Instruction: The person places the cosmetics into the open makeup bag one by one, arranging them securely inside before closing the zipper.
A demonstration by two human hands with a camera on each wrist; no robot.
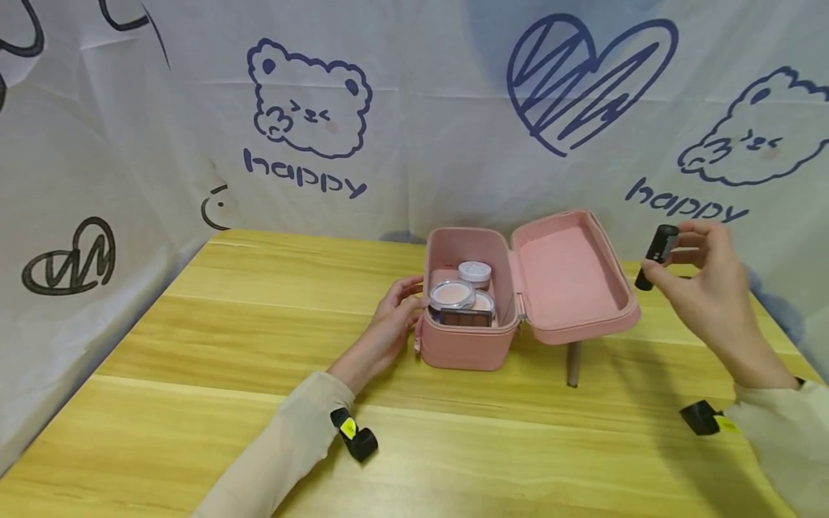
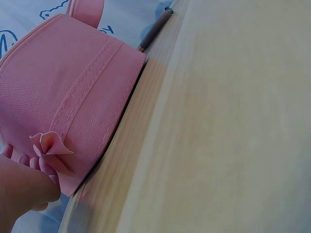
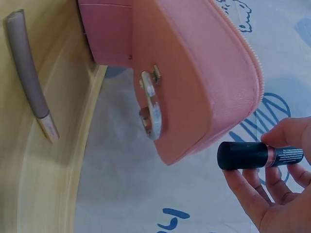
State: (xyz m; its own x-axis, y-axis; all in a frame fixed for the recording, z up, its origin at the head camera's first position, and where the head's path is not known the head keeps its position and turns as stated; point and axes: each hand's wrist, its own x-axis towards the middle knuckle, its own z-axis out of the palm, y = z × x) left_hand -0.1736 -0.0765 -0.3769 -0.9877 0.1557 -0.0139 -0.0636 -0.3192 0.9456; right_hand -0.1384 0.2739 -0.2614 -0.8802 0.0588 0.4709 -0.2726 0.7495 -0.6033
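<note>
A pink makeup case point(image 1: 465, 352) stands on the table, its lid point(image 1: 570, 280) swung out to the right. Inside lie a white round jar point(image 1: 475, 273), a round powder compact point(image 1: 452, 294) with another partly hidden behind it, and a dark eyeshadow palette point(image 1: 465, 318). My left hand point(image 1: 391, 316) rests against the case's left side, its fingers touching the wall near the pink bow point(image 2: 50, 144). To the right of the lid, my right hand point(image 1: 709, 280) pinches a black lipstick tube point(image 3: 243, 155) with white print, held in the air between thumb and fingers.
A slim grey-brown tube point(image 3: 26, 63) with a shiny end lies on the wooden table point(image 1: 272, 345), partly under the raised lid. A metal handle ring point(image 3: 154, 114) hangs on the lid's outer face. Behind the table hangs a printed white cloth point(image 1: 440, 144).
</note>
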